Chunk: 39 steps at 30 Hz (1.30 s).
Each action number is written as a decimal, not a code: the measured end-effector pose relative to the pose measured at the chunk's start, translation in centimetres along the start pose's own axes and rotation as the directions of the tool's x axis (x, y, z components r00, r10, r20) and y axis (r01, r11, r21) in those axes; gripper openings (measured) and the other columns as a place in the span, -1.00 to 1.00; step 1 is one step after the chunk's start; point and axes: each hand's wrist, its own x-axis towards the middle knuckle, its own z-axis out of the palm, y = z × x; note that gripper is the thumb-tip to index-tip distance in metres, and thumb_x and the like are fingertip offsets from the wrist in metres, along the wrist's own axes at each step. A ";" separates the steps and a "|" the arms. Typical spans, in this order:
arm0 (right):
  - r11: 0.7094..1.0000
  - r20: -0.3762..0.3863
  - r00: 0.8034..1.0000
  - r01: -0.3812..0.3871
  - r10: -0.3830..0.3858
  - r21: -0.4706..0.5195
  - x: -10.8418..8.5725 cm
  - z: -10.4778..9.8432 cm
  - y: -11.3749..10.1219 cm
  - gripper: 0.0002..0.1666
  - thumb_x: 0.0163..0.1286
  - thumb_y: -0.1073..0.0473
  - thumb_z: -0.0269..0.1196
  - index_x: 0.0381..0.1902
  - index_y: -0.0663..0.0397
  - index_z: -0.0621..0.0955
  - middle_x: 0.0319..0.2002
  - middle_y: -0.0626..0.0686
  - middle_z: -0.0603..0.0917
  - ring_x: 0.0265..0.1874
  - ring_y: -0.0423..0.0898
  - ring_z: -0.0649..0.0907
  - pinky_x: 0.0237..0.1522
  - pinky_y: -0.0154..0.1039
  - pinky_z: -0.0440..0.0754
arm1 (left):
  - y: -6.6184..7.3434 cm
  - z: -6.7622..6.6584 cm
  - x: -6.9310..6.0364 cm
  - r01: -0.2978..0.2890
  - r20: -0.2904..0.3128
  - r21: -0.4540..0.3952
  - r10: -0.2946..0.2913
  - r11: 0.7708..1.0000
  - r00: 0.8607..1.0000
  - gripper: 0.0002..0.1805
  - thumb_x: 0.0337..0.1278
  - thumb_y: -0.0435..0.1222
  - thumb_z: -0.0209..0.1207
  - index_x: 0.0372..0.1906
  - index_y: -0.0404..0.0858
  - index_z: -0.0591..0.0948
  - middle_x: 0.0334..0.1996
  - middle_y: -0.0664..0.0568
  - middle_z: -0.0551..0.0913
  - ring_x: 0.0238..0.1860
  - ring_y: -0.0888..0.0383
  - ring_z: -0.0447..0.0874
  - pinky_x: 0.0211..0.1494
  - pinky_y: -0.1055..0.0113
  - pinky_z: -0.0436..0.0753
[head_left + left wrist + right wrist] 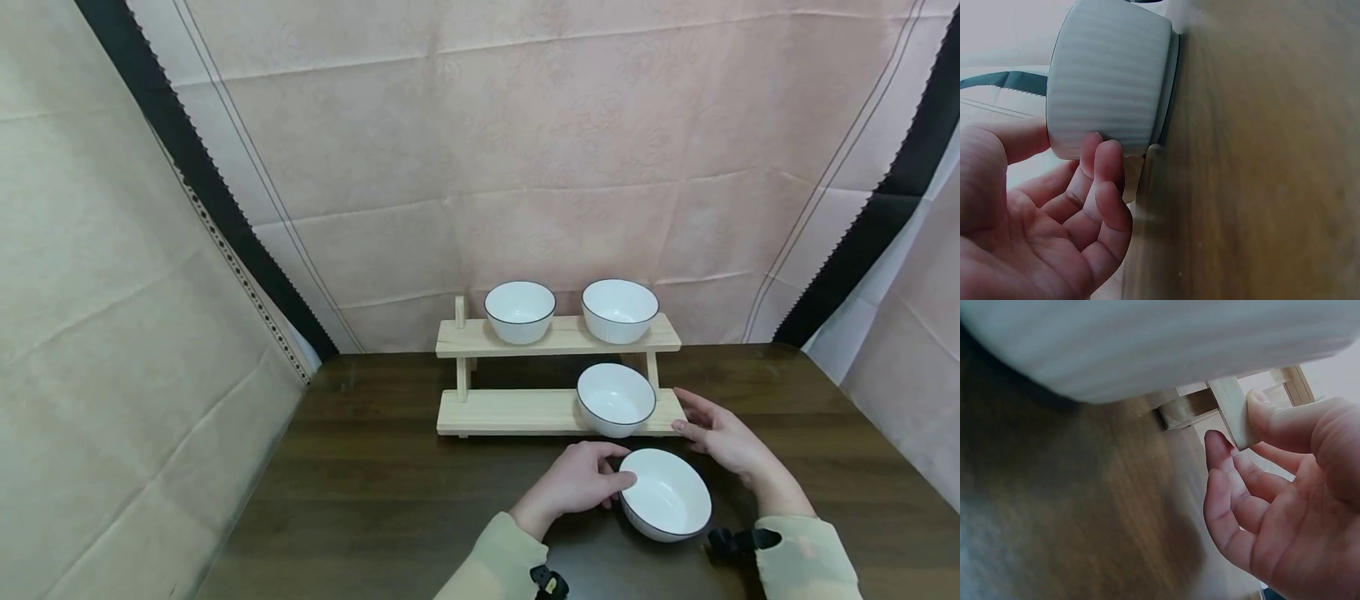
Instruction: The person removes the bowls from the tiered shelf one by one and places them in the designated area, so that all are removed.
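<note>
My left hand (576, 482) pinches the near-left rim of a white bowl (667, 496) with a thin dark edge, in front of a two-tier wooden shelf (517, 412). In the left wrist view the ribbed outside of that bowl (1110, 75) shows, fingertips against its wall; whether its base rests fully on the table I cannot tell. At the right end of the lower board my right hand (723, 437) grips the wood. The right wrist view shows its thumb against the board's end (1233, 412), fingers curled at the other side.
Another white bowl (617, 398) stands on the lower board's right part. On the upper board are two more, a left bowl (520, 310) and a right bowl (620, 310). Pale cloth (525, 167) hangs behind the dark wooden table (345, 492).
</note>
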 end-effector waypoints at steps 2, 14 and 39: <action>1.000 0.002 1.000 0.001 -0.001 0.002 0.0 0.0 0.0 -0.11 0.32 -0.17 0.12 0.48 -0.15 0.01 0.22 0.29 0.36 0.07 0.08 0.49 -0.04 -0.08 0.62 | 0.0 0.0 0.0 0.010 -0.004 -0.005 -0.010 1.000 1.000 -0.60 0.06 -0.09 0.24 0.07 0.01 0.58 -0.68 0.13 0.57 -0.66 0.16 0.60 -0.54 0.40 0.54; 1.000 0.001 1.000 -0.008 0.008 0.000 0.0 0.1 -0.1 -0.11 0.32 -0.16 0.13 0.48 -0.13 0.01 0.26 0.32 0.34 0.10 0.11 0.48 -0.05 -0.08 0.62 | -0.1 0.1 0.0 0.034 -0.003 -0.024 -0.034 0.999 0.999 -0.61 0.07 -0.07 0.23 0.05 0.04 0.58 -0.65 0.12 0.58 -0.65 0.17 0.59 -0.56 0.36 0.55; 1.000 -0.003 1.000 0.000 0.000 -0.006 -0.2 0.1 -0.5 -0.12 0.34 -0.14 0.12 0.48 -0.12 0.02 0.22 0.30 0.39 0.05 0.07 0.52 -0.06 -0.07 0.62 | 0.2 -1.2 -0.1 -0.012 -0.019 -0.024 0.011 1.000 1.000 -0.60 0.07 0.00 0.21 0.04 0.00 0.61 -0.58 0.05 0.66 -0.62 0.15 0.62 -0.61 0.30 0.55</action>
